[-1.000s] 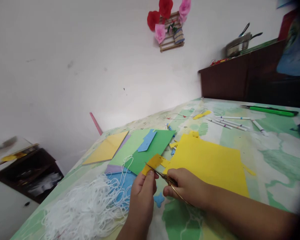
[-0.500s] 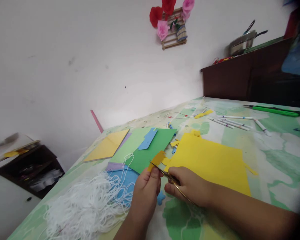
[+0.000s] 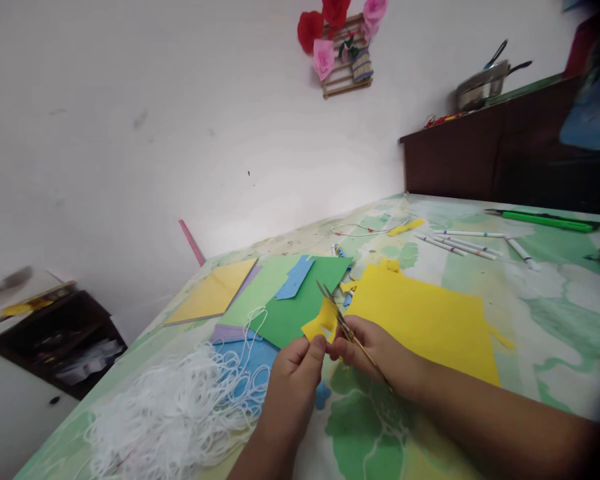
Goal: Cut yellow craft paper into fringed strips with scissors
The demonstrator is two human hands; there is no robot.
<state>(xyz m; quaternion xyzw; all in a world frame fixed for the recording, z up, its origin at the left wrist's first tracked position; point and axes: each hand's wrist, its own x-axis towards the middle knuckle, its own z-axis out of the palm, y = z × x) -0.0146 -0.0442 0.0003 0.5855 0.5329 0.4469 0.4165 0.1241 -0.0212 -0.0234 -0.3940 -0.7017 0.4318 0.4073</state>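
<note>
My left hand pinches a small yellow paper piece with a cut-out in it, over the edge of the green sheet. Gold-coloured scissors are in my right hand, their blades slightly parted and pointing up and away, against the piece's right side. The fingertips of both hands nearly meet below the piece. Beyond my right hand lies a large yellow sheet. A tangle of white cord is left of my left hand, partly over a blue sheet.
White markers and a green cutter lie at the back right. Toward the left are a yellow-orange pad, a light green sheet and a blue scrap. A dark cabinet stands behind the table.
The scissors have swung to point more upward, and their blades have parted. The yellow piece has been turned, so its cut-out now shows. Both hands have shifted slightly.
</note>
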